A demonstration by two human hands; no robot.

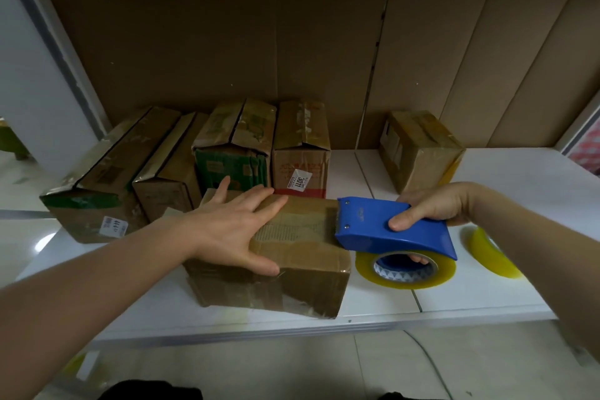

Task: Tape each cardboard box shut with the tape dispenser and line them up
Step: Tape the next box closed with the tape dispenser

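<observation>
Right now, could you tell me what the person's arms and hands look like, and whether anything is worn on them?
Both forearms are bare, with no sleeves in view. The left hand and right hand wear no gloves, and no rings, watch or bracelet show.

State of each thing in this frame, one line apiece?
Front box: flaps closed, flat under the left hand.
Left hand: open, pressing.
Tape dispenser: gripped by the right hand, blade end on the front box's right edge.
Four rear boxes: lined up.
Lone box: apart, right.
</observation>
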